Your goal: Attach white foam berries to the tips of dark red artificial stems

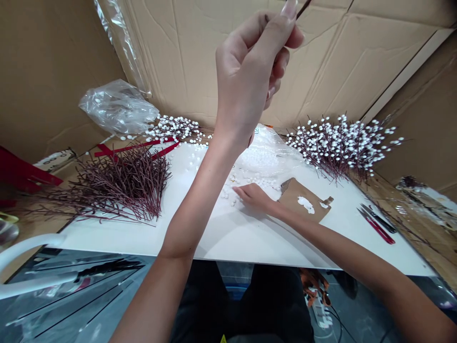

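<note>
My left hand (pixel 250 62) is raised high in front of the cardboard, its thumb and fingers pinched on a thin dark brown twig (pixel 303 7). Most of that twig runs out of the top of the view. Low over the white table (pixel 246 243), my right hand (pixel 254 196) has its fingers drawn together beside loose white foam berries (pixel 232 196). Whatever sits between those fingertips is too small to make out. Behind my right hand lies a clear plastic bag (pixel 264 152) with many more white berries.
Bare brown twigs (pixel 128 183) are heaped at left near red ribbon strips (pixel 135 145). White-berried branches (pixel 342 143) stand at back right. A cardboard piece (pixel 296 200) with white glue (pixel 306 205) lies right, near red-handled snips (pixel 378 228). Cardboard walls (pixel 321 62) enclose the table.
</note>
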`<state>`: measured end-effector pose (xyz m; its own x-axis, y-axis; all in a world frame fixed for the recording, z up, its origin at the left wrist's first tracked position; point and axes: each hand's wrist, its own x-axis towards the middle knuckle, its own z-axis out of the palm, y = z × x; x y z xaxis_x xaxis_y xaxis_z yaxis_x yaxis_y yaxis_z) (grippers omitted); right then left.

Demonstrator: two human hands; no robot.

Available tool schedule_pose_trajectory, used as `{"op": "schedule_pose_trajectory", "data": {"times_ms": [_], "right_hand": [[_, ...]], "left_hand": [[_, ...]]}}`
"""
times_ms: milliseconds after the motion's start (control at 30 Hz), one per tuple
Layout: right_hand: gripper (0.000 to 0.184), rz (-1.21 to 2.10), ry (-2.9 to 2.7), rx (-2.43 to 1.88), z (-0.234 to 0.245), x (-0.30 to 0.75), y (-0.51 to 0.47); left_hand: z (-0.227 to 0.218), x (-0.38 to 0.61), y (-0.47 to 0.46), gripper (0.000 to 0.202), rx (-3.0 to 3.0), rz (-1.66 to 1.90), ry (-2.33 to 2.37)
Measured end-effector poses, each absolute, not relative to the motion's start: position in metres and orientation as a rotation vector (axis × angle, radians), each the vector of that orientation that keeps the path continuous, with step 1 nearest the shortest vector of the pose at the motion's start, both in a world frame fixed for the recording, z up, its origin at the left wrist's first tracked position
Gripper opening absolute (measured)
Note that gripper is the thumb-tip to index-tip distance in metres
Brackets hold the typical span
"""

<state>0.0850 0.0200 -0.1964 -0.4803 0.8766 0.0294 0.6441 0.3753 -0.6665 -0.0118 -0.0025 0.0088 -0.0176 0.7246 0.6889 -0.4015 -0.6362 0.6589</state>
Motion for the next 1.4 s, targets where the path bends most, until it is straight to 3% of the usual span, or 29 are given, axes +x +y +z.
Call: {"op": "schedule_pose_trajectory", "data": {"times_ms": [200, 400, 533, 767, 933, 1200, 1400], "right_hand": [[0.049, 1.416, -1.88, -1.139, -0.183, 0.105, 0.026], [0.047, 1.526, -1.842, -1.085, -0.186, 0.111, 0.026], [0.045, 1.295, -1.994, -1.22, -0.184, 0.104, 0.023], [0.045, 0.494, -2.518, -1.411, -0.183, 0.078, 0.017], [0.052, 0.134, -2.792, -1.381, -0.195, 0.065, 0.015], [0.063, -0.143, -2.952, -1.315, -0.193, 0.066, 0.012], [0.061, -0.195, -2.979, -1.278, -0.198, 0.065, 0.009]], "left_hand": [[0.008, -0.014, -0.002, 0.031, 1.441, 1.739, 0.331], [0.009, -0.012, -0.003, 0.03, 1.438, 1.694, 0.327], [0.008, -0.012, -0.002, 0.031, 1.417, 1.709, 0.325], [0.006, -0.012, 0.0, 0.031, 1.448, 1.737, 0.305], [0.01, -0.012, -0.003, 0.032, 1.44, 1.727, 0.393], [0.013, -0.013, -0.004, 0.034, 1.441, 1.716, 0.406], [0.013, -0.012, -0.004, 0.036, 1.421, 1.716, 0.408]]}}
